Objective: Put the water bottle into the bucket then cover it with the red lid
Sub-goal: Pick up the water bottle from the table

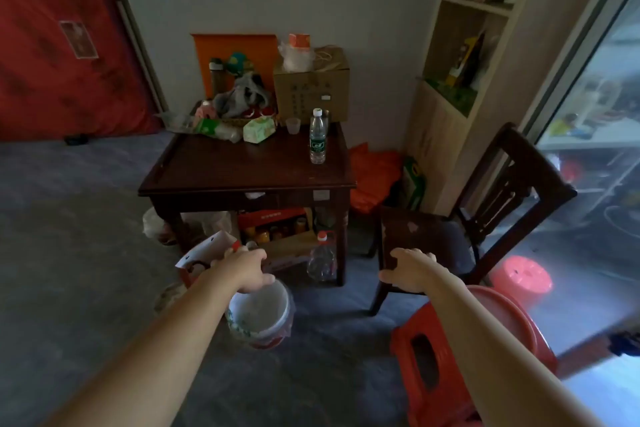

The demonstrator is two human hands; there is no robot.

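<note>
Both bare forearms reach forward from the lower edge of the view, angling inward — the left from the lower left, the right from the lower right. The left hand (246,270) is turned palm down, knuckles up, its fingers curled downward over something beneath the palm; the fingertips are hidden under the hand, so how tight the grip is cannot be told. The right hand (408,270) sits level with the left and well apart from it, also palm down, wrist straight. Its fingers (427,257) are loosely spread and extended forward, the thumb sticking out toward the left hand — nothing held in it.
</note>
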